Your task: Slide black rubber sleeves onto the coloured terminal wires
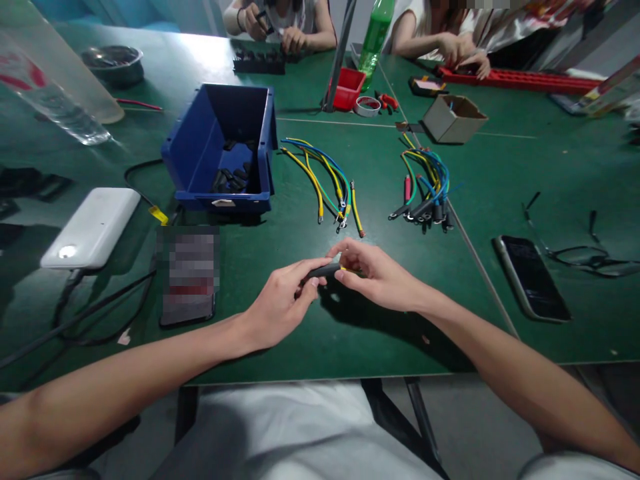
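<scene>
Above the near part of the table, my left hand (pixel 277 297) is closed around a slim black sleeve (pixel 326 271). My right hand (pixel 383 277) pinches at the sleeve's right end, where a short bit of yellow wire (pixel 351 270) shows; most of it is hidden by the fingers. Just beyond my hands lies a loose group of yellow, green and blue wires (pixel 320 181) with metal lugs. Farther right is a bundle of similar wires (pixel 433 175) with black sleeves on their near ends. Several black pieces (pixel 233 179) lie inside the blue bin (pixel 223 202).
A phone (pixel 189 277), a cabled white power bank (pixel 90 227) and a clear bottle (pixel 60 107) are on the left. Another phone (pixel 533 277) and glasses (pixel 585 257) lie right. A cardboard box (pixel 454 120) and red bin (pixel 349 90) stand farther back. Co-workers' hands (pixel 295 40) work across the table.
</scene>
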Available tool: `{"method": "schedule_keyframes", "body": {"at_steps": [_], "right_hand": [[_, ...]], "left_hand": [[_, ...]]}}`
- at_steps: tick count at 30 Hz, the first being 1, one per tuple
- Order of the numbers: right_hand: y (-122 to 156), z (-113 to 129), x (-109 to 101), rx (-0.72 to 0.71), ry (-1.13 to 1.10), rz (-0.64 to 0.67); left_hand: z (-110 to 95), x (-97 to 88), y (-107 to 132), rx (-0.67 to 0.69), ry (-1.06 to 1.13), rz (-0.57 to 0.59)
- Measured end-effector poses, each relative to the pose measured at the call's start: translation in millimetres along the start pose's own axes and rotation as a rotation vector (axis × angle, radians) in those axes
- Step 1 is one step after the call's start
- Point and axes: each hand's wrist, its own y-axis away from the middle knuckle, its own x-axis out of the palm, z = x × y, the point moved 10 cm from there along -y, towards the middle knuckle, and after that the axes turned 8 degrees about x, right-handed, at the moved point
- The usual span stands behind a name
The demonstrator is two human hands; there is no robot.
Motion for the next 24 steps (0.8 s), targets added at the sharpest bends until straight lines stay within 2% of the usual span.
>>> {"method": "schedule_keyframes", "body": {"at_steps": [5,8,13,18,24], "right_hand": [[-5.5,-9.8,9.5,0.041,-0.064,0.048],[-6.4,-10.1,13.2,0.061,-0.082,0.068],[-5.2,-5.8,21.5,0.096,-0.233,0.131],[-6.4,-6.5,23.5,0.126,-0.209,0.151],[-8.0,-6.3,21.0,0.07,-0.166,0.143]], "left_hand": [[8.4,-1.8,2.6,-0.056,0.075,-0.043],[8.9,-3.1,1.1,-0.076,0.024,-0.02],[-0.7,-6.5,-2.3,0.002,-0.09,-0.002],[-4.0,-9.2,-0.7,0.043,-0.087,-0.032],[-0.3,-12.1,0.7,0.011,-0.062,-0.083]]}}
